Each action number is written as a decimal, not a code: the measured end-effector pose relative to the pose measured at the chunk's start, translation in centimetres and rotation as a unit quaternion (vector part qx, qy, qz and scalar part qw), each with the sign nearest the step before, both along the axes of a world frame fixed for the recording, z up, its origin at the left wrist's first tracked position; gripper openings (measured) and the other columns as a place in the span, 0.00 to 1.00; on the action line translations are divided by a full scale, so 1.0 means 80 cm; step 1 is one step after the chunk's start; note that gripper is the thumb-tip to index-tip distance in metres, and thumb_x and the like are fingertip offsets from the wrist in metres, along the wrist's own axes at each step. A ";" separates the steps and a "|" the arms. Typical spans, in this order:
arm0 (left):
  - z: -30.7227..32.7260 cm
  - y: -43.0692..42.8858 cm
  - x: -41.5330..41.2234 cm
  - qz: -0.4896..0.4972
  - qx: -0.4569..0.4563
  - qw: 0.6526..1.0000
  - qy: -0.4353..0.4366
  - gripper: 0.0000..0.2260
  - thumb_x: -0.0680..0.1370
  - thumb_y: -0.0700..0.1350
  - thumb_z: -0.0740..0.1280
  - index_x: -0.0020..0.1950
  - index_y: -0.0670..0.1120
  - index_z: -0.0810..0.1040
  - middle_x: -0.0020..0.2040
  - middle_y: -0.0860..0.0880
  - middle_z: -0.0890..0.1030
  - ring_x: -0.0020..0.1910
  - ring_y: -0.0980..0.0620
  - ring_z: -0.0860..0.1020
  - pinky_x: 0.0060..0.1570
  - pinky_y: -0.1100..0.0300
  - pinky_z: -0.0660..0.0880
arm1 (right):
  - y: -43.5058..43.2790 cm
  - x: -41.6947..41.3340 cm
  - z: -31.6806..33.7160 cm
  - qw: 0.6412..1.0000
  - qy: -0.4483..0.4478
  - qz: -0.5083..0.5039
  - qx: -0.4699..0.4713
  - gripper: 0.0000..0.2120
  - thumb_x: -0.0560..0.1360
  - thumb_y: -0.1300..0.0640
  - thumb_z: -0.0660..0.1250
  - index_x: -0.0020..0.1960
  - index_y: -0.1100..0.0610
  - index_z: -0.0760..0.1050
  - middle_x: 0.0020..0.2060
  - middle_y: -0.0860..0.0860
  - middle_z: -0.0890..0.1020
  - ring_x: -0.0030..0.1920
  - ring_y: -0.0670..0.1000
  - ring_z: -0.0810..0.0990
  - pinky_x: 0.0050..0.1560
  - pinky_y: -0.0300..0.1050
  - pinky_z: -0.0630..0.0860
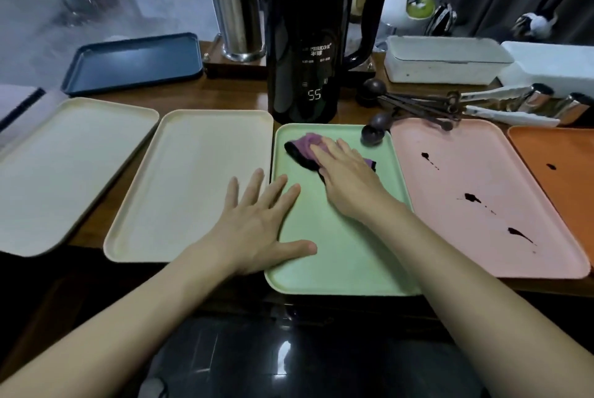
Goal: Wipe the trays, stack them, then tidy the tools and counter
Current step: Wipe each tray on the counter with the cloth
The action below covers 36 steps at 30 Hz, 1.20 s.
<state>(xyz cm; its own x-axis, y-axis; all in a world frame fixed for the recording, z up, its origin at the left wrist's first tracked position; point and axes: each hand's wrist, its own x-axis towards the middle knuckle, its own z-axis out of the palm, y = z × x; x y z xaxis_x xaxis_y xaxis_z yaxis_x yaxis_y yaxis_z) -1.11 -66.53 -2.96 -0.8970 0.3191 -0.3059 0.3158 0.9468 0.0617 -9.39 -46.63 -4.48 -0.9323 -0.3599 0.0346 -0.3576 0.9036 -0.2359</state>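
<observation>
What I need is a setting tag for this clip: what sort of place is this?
Probably a café or tea-service counter: a row of serving trays, an electric kettle reading 55, and measuring spoons beside tongs.

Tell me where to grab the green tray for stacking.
Grip the green tray by its near short rim, from the front: the raised lip gives purchase, the cream tray and pink tray crowd its long sides, and the kettle and a spoon block the far end.
</observation>
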 end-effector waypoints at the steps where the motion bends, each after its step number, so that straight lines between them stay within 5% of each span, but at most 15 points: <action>1: 0.000 0.000 0.000 0.000 -0.001 1.000 0.000 0.49 0.70 0.81 0.47 0.83 0.57 0.37 0.83 0.53 0.37 0.80 0.43 0.31 0.75 0.34 0.35 | 0.009 0.021 0.005 1.000 -0.012 0.016 0.002 0.24 0.85 0.57 0.54 0.80 0.52 0.57 0.80 0.52 0.58 0.78 0.59 0.55 0.76 0.52 0.54; 5: 0.002 0.001 -0.001 -0.005 -0.008 1.000 0.001 0.49 0.70 0.81 0.46 0.83 0.56 0.37 0.83 0.51 0.38 0.80 0.42 0.31 0.75 0.33 0.35 | 0.049 0.121 0.013 0.998 -0.052 0.034 0.004 0.26 0.85 0.58 0.56 0.81 0.51 0.57 0.81 0.49 0.55 0.80 0.57 0.53 0.78 0.49 0.52; 11: -0.002 0.000 -0.002 -0.018 -0.023 0.999 0.016 0.51 0.67 0.83 0.40 0.83 0.55 0.37 0.84 0.50 0.39 0.80 0.41 0.32 0.75 0.33 0.35 | 0.041 0.217 0.012 0.992 -0.051 -0.117 -0.003 0.30 0.82 0.61 0.57 0.82 0.48 0.53 0.82 0.47 0.51 0.81 0.53 0.51 0.76 0.53 0.62; 18: 0.001 0.003 -0.005 -0.025 -0.048 0.998 0.015 0.64 0.50 0.81 0.20 0.83 0.55 0.36 0.84 0.49 0.40 0.81 0.42 0.34 0.76 0.35 0.38 | -0.023 0.218 0.010 0.993 -0.043 -0.088 -0.063 0.34 0.78 0.65 0.61 0.81 0.51 0.54 0.81 0.52 0.53 0.80 0.58 0.53 0.75 0.56 0.64; 27: 0.002 0.000 -0.005 -0.036 -0.062 0.997 0.016 0.50 0.68 0.82 0.40 0.83 0.55 0.36 0.84 0.49 0.40 0.80 0.43 0.32 0.76 0.35 0.36 | 0.050 0.185 0.002 0.992 -0.031 -0.118 -0.007 0.37 0.78 0.68 0.62 0.81 0.50 0.52 0.81 0.53 0.51 0.79 0.58 0.54 0.73 0.53 0.65; 33: 0.008 0.002 -0.004 -0.029 -0.071 0.997 0.000 0.56 0.59 0.85 0.33 0.82 0.58 0.34 0.83 0.51 0.38 0.80 0.44 0.30 0.77 0.36 0.35 | 0.042 0.121 0.015 0.994 0.019 -0.100 -0.034 0.21 0.81 0.57 0.61 0.74 0.52 0.65 0.72 0.51 0.68 0.64 0.56 0.70 0.54 0.51 0.70; 36: 0.020 0.006 -0.006 -0.012 -0.080 0.996 -0.028 0.56 0.59 0.86 0.37 0.82 0.59 0.35 0.83 0.51 0.38 0.79 0.44 0.29 0.76 0.37 0.34 | 0.055 0.130 0.022 0.998 0.012 -0.033 -0.060 0.22 0.77 0.62 0.63 0.70 0.50 0.73 0.66 0.47 0.76 0.61 0.55 0.76 0.48 0.50 0.74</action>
